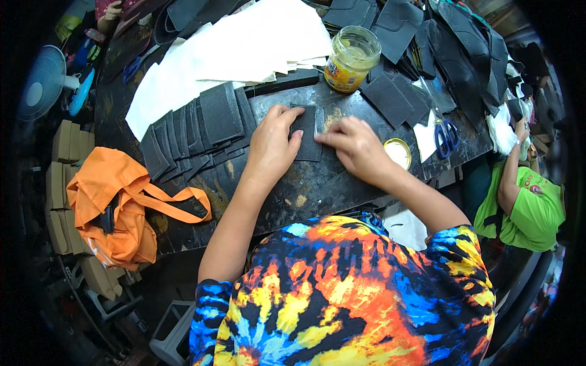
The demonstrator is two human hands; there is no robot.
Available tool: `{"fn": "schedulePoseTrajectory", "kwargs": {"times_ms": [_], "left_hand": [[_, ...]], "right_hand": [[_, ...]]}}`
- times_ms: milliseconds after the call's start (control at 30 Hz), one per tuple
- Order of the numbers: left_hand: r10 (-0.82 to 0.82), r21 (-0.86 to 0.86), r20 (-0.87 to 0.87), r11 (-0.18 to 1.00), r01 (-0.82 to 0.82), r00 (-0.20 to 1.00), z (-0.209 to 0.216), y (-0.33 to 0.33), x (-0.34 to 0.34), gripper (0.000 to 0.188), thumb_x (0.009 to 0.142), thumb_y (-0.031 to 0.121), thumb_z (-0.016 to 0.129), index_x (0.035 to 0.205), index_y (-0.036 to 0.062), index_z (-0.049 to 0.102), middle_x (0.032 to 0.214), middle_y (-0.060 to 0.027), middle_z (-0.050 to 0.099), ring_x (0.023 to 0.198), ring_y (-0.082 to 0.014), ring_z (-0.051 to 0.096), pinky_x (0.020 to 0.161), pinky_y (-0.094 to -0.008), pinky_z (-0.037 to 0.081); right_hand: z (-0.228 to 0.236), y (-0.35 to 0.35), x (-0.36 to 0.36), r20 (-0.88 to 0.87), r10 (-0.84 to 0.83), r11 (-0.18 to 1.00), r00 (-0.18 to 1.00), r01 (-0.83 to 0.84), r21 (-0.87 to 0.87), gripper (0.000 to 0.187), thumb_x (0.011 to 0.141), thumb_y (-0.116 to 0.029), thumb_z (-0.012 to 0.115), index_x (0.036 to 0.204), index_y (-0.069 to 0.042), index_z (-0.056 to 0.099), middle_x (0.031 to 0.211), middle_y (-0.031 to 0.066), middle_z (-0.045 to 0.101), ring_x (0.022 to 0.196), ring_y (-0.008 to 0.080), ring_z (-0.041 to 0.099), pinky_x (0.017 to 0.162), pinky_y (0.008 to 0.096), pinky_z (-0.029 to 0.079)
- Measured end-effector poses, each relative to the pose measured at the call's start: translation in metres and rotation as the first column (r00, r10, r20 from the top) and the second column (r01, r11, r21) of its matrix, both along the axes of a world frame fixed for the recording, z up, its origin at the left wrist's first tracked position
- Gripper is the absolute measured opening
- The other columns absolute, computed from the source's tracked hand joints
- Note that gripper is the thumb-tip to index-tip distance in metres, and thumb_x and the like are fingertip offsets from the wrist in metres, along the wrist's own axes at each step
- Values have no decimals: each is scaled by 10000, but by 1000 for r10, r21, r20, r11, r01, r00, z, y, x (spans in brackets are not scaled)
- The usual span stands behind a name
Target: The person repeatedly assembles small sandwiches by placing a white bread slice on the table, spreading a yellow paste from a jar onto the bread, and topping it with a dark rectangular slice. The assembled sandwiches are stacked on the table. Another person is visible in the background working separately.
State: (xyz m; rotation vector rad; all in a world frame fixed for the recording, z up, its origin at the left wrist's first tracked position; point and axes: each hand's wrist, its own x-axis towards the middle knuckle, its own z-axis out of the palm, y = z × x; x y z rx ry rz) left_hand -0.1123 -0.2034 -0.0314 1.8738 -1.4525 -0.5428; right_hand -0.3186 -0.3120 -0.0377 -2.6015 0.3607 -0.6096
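A small black rectangular panel [309,137], seemingly leather or foam-backed fabric, lies on the dark worktable in front of me. My left hand [276,139] holds its left side, fingers bent over the top and thumb resting on its face. At the panel's right edge, where a pale greyish strip shows, my right hand [356,145] has its fingers curled and pinched together. Whatever is between those fingertips is too small to make out. Left of my hands, a fanned row of similar black panels [221,114] overlaps on the table.
An open glass jar [353,59] with a yellow label stands beyond my hands; its lid [397,154] lies to the right by blue-handled scissors [447,138]. White sheets [244,43] and black pieces [397,27] cover the back. An orange bag [116,207] sits left. A person in green [528,204] is at right.
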Motion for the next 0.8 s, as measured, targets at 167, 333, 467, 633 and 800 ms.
{"fn": "schedulePoseTrajectory", "kwargs": {"times_ms": [167, 333, 467, 633, 800], "left_hand": [[8, 4, -11, 1000, -8, 1000, 1, -1, -1, 389, 895, 45, 739, 1283, 31, 713, 1183, -171, 662, 1025, -375, 688, 920, -456, 554], [17, -146, -168, 988, -42, 986, 14, 11, -4, 387, 909, -6, 699, 1293, 39, 698, 1207, -150, 672, 970, -296, 698, 830, -375, 585], [298, -418, -95, 854, -310, 950, 31, 34, 51, 423, 935, -64, 643, 1335, 59, 706, 1282, -76, 651, 983, -135, 657, 709, -241, 540], [452, -209, 430, 892, -400, 782, 25, 42, 117, 456, 962, 6, 674, 1414, 67, 667, 1378, -157, 612, 1147, -263, 665, 971, -397, 549], [486, -474, 304, 823, -312, 819, 21, 32, 78, 440, 944, 34, 681, 1383, 56, 671, 1416, -208, 583, 1342, -384, 560, 1148, -486, 433]], "right_hand": [[8, 30, -19, -86, 98, 995, 992, -99, -13, 420, 754, 3, 758, 1154, -120, 792, 1077, 74, 662, 1023, 287, 647, 867, 425, 496], [18, 9, -20, 49, -24, 981, 998, 14, 196, 380, 802, 64, 683, 1146, -81, 756, 1077, 124, 671, 1049, 335, 668, 922, 445, 535], [35, -27, -40, 96, -309, 934, 946, 283, 219, 448, 888, 73, 633, 1309, -69, 693, 1055, 140, 676, 991, 274, 686, 896, 379, 549], [45, -63, -73, 106, -573, 806, 813, 534, 257, 494, 947, 18, 657, 1429, -86, 634, 1019, 107, 693, 944, 181, 675, 855, 312, 536], [29, -69, -77, 18, -606, 791, 795, 605, -96, 799, 823, -89, 873, 1540, -145, 523, 963, 95, 695, 903, 286, 688, 850, 417, 574]]}}
